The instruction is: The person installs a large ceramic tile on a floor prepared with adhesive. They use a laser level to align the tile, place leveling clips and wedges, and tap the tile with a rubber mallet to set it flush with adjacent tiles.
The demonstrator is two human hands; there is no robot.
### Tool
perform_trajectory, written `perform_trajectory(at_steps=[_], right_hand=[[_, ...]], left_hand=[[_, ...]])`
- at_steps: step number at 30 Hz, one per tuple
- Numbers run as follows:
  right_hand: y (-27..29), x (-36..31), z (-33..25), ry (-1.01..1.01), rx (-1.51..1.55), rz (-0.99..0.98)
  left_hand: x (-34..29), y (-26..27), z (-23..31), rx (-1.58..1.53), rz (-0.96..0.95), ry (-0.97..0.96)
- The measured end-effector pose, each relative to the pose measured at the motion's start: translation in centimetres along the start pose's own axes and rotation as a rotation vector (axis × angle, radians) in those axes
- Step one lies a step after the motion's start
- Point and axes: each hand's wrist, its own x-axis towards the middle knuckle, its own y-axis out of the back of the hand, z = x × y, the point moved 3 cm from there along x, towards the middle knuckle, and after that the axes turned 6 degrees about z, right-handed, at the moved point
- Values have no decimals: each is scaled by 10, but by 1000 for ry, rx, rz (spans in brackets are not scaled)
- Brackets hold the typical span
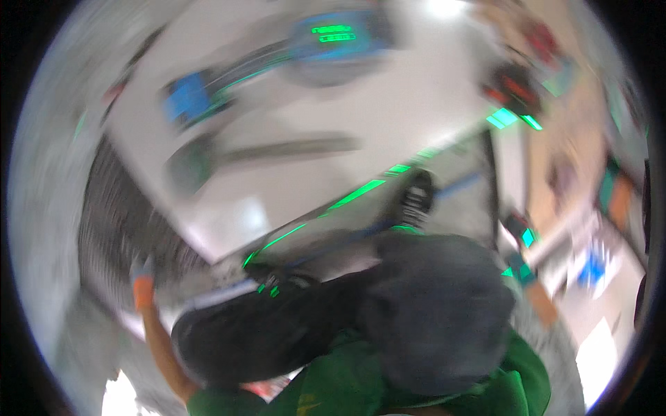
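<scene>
Motion smears the whole view. At the left, my left hand (143, 272), in a grey glove with an orange cuff, hangs over a dark ribbed surface (118, 208); its fingers are too blurred to read. On the far right my right hand (519, 239), with a dark glove and teal cuff, is beside a tan surface (572, 132); whether it grips anything is unclear. In front of me, a mallet-shaped tool (198, 163) with a long handle lies on a white panel (277, 201). Beyond it lies a blue and black tool (333, 45) with a long body.
My dark-trousered legs (437, 312) and shoes (416, 197) sit below the panel's near edge. A red and black tool (515, 87) is by the panel's right side. A blue item (593, 267) rests at the far right.
</scene>
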Motion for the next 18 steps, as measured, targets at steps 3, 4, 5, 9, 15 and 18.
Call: perform_trajectory(at_steps=[3, 4, 5, 9, 15, 18], right_hand=[[54, -10, -18, -13, 75, 36], [75, -10, -30, -2, 69, 50], [96, -11, -45, 19, 50, 62], [172, -15, -126, 144, -63, 70], [231, -30, -258, 369, -228, 40], [239, -45, -318, 485, -282, 17]], left_hand=[[-76, -35, 7, -385, -85, 413], [-106, -53, 5, -644, -74, 847], [-131, -66, 9, -575, -138, 942], [-242, -120, 43, -459, -421, 1185], [-328, -196, 122, -791, -686, 1391], [-322, -223, 115, -850, -284, 1642]])
